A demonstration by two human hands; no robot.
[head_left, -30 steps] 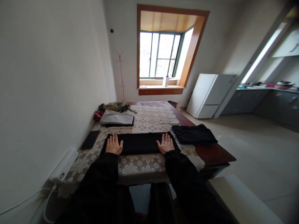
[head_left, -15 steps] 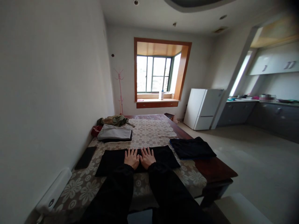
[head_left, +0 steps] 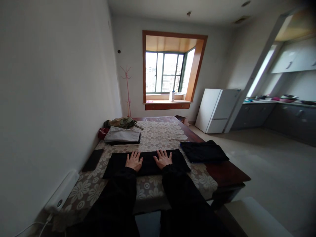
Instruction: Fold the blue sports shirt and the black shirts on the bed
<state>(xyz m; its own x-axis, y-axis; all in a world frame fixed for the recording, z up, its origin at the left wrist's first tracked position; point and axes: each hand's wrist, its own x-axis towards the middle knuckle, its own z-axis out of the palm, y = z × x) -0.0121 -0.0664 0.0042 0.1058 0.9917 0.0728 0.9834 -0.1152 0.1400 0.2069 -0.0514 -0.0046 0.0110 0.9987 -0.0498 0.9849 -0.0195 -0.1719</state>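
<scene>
A black garment point(head_left: 149, 163), folded into a long flat strip, lies crosswise on the table in front of me. Its exact kind is not clear. My left hand point(head_left: 134, 161) rests flat on it left of the middle, fingers spread. On the right part of the strip, my right hand point(head_left: 163, 159) also lies flat with its fingers apart. Neither hand grips the cloth. To the right, near the table's edge, is a folded dark garment point(head_left: 204, 151). A grey folded garment point(head_left: 122, 135) sits on a black one at the back left.
A flowered tablecloth point(head_left: 163, 130) covers much of the dark wooden table point(head_left: 229, 174). Along the left wall are a dark flat object point(head_left: 92, 160) and a white device point(head_left: 63, 191) with a cord. An olive bundle point(head_left: 120, 122) lies behind the grey garment. A white fridge point(head_left: 217, 110) stands beyond.
My hands have slid apart along the black strip, the left one leftward and the right one rightward. The view has tipped slightly downward.
</scene>
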